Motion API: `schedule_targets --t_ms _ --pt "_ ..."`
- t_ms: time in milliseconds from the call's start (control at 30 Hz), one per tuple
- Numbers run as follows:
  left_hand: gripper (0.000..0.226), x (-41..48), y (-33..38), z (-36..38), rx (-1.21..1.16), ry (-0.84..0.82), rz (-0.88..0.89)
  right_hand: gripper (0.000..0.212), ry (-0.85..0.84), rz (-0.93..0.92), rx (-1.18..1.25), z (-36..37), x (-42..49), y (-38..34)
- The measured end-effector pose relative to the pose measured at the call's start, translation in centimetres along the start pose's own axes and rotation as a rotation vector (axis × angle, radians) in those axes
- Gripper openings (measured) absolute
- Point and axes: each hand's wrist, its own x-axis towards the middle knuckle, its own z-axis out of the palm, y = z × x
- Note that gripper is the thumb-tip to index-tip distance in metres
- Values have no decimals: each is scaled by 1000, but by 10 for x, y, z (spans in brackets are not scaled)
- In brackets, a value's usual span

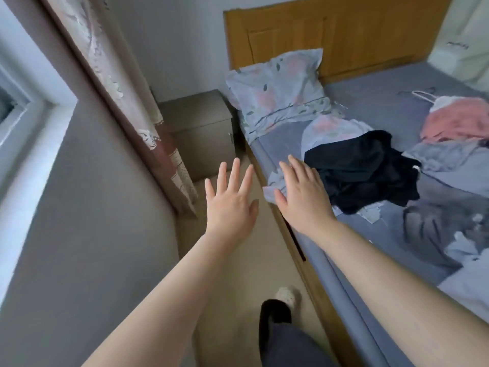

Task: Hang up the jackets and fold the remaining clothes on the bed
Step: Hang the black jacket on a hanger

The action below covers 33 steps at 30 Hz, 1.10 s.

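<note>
1. The right grip (304, 197) is fully open, fingers straight and slightly spread, palm down, holding nothing. It sits over the near edge of the bed (370, 102), above a crumpled corner of floral cloth (274, 188); whether it touches the cloth cannot be told.
2. The left grip (230, 205) is just as open, fingers fanned, empty, held over the floor beside the bed.
3. Just beyond the right fingertips lies a heap of black clothing (362, 170), resting partly on the floral cloth.
4. Farther right on the bed are a grey garment (444, 154), a pink garment (455, 120) behind it, and a white hanger (423, 96) at the pink garment's top.
5. A dark grey patterned garment (436, 229) lies nearer the person, to the right of the forearm.
6. A floral pillow (277, 86) leans against the wooden headboard (344, 35).
7. A nightstand (201, 123) stands beside the bed's head, with a curtain (113, 75) to its left.
</note>
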Motion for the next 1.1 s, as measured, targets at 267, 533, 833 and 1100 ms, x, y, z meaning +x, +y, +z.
schedule_targets --t_ms 267,533,833,1100 --pt "72 209 41 94 64 -158 221 57 -56 241 -46 67 124 146" --pt "69 361 93 193 23 -370 371 59 -170 502 -9 141 205 267" --pt "73 474 106 386 8 -630 577 60 -259 903 50 292 220 367" --pt "90 539 122 503 109 -693 935 69 -255 1258 87 374 228 395"
